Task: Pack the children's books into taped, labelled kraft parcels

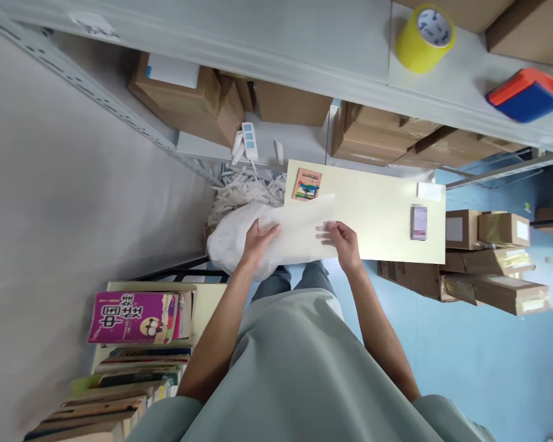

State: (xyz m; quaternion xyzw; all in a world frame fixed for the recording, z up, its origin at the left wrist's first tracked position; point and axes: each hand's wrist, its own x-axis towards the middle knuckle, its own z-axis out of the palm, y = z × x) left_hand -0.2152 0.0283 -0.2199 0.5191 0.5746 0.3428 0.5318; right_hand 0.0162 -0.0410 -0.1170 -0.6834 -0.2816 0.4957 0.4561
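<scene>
A thin, whitish, see-through sheet [299, 228] is held out between my hands over the near left part of a pale yellow board [373, 202]. My left hand [258, 242] grips its left side, with the thumb lying on top. The right edge is pinched by my right hand [345, 244], whose fingers show faintly through the sheet. Just beyond the sheet, a small book [307, 184] with a colourful cover lies on the board. A phone [419, 222] rests at the right end, near a small white slip [429, 191]. I cannot tell whether the sheet is flat film or a bag.
A white plastic bag [230, 239] and paper strips [249, 184] lie left of the board. Shelves ahead carry cartons [295, 101], a power strip [249, 140], yellow tape [419, 40] and a red-blue tool [528, 95]. Books [131, 316] stand lower left; boxes [493, 270] are stacked right.
</scene>
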